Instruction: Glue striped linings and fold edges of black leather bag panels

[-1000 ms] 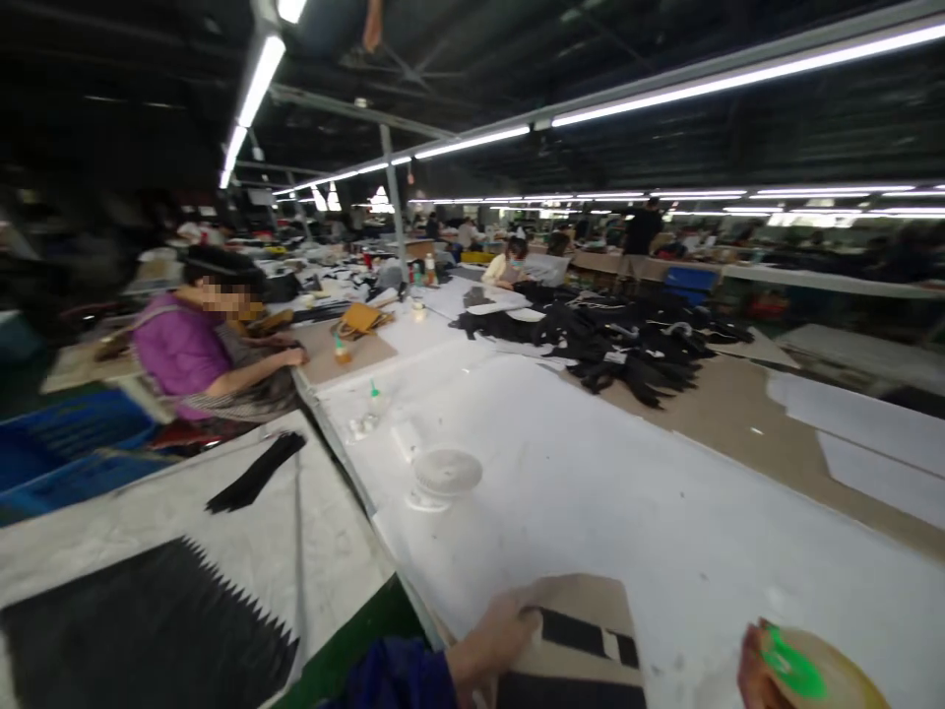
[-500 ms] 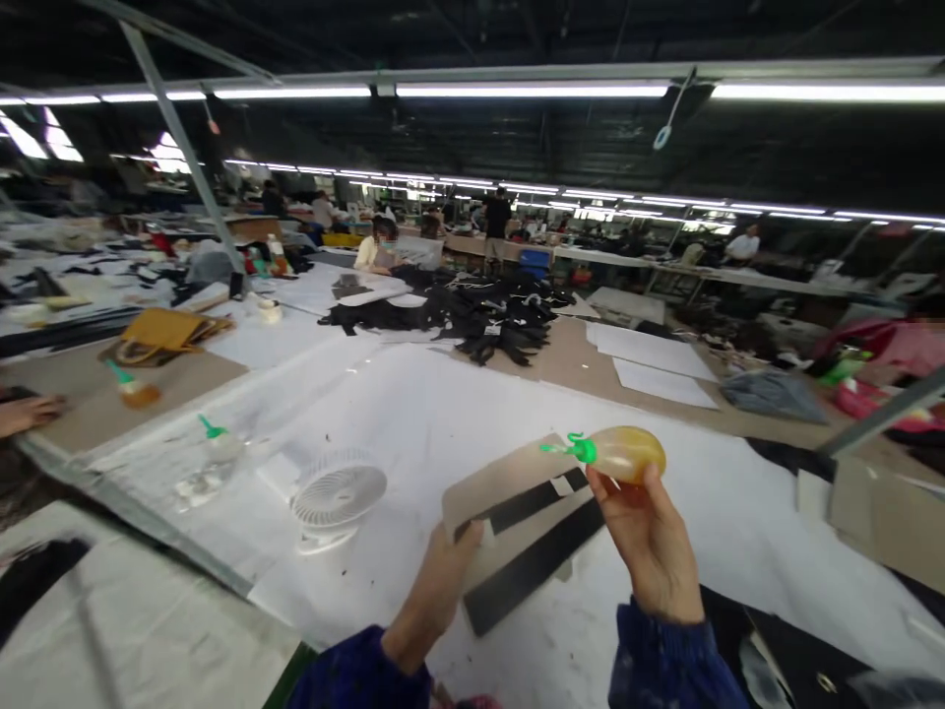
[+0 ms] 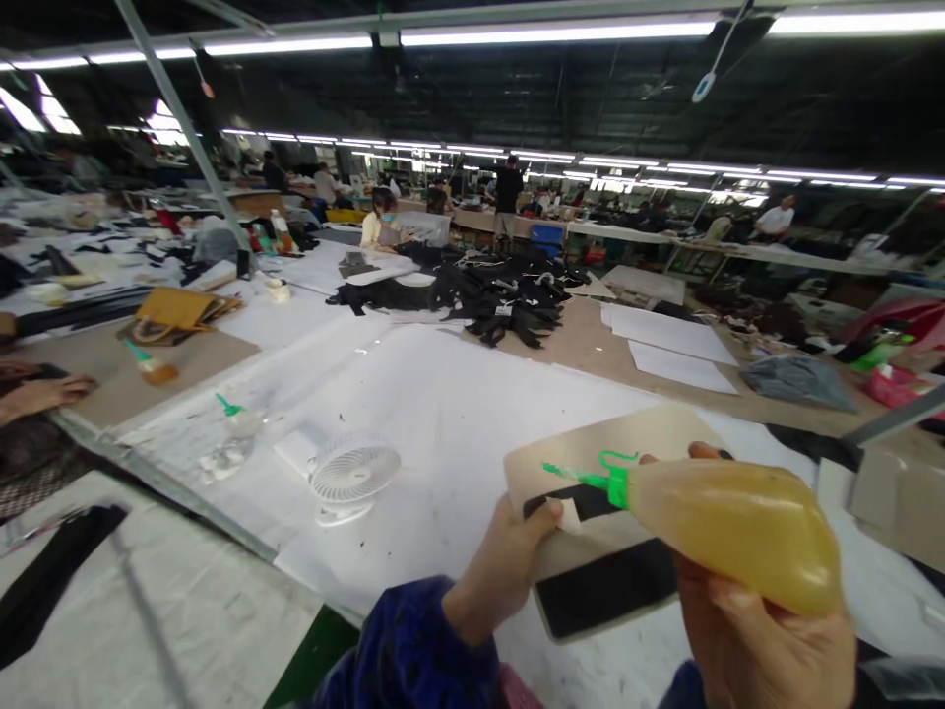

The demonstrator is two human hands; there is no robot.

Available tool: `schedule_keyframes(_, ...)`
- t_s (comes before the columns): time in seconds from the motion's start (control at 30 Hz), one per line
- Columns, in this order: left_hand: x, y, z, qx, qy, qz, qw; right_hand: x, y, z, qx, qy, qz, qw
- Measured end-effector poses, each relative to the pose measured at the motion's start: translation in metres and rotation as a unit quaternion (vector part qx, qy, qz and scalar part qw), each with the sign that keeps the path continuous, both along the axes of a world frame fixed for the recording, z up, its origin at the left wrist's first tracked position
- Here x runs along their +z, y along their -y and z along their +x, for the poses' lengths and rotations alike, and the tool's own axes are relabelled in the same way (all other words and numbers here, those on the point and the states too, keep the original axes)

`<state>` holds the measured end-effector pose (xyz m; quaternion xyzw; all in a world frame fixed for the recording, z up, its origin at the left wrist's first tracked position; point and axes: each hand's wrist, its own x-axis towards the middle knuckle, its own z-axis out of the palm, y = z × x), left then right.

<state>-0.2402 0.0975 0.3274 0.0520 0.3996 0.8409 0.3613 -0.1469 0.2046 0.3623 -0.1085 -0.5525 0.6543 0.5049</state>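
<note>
**A:** so where was the squeeze bottle (image 3: pixel 730 532)?

**B:** in the right hand (image 3: pixel 760 640), fingers wrapped round it, green nozzle (image 3: pixel 583 480) pointing left over the cardboard panel (image 3: pixel 650 433). The left hand (image 3: pixel 502 571) pinched the panel's near edge, thumb on top, above the white table (image 3: pixel 472 414). A little fan (image 3: pixel 352 475) sat off to the left.

left hand (image 3: pixel 502 571) forward, fingers (image 3: pixel 542 514) pinched, right hand (image 3: pixel 760 640) clenched (both arms sleeved)
</note>
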Motion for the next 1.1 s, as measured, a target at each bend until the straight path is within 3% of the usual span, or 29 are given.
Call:
schedule_keyframes(0.23,0.005,-0.001,0.009,0.004,0.06,-0.004,0.998,-0.014,0.005,0.0,-0.045,0.025,0.02,0.998)
schedule_keyframes(0.47,0.003,0.0,0.01,-0.014,0.073,0.011,0.997,-0.008,0.01,0.003,-0.109,0.057,0.068,0.99)
schedule_keyframes(0.7,-0.009,-0.007,0.014,-0.021,0.091,0.018,0.995,0.017,-0.006,-0.007,-0.002,0.175,0.076,0.982)
schedule_keyframes(0.87,-0.021,-0.01,0.013,-0.011,0.107,0.01,0.994,0.03,-0.024,-0.027,0.049,0.202,0.003,0.978)
schedule_keyframes(0.97,-0.024,-0.008,0.009,0.013,0.1,0.0,0.995,0.02,-0.024,-0.029,0.052,0.181,-0.041,0.981)
schedule_keyframes(1.1,-0.02,-0.003,0.004,0.041,0.077,0.002,0.996,-0.004,-0.006,-0.016,-0.026,0.125,-0.024,0.992)
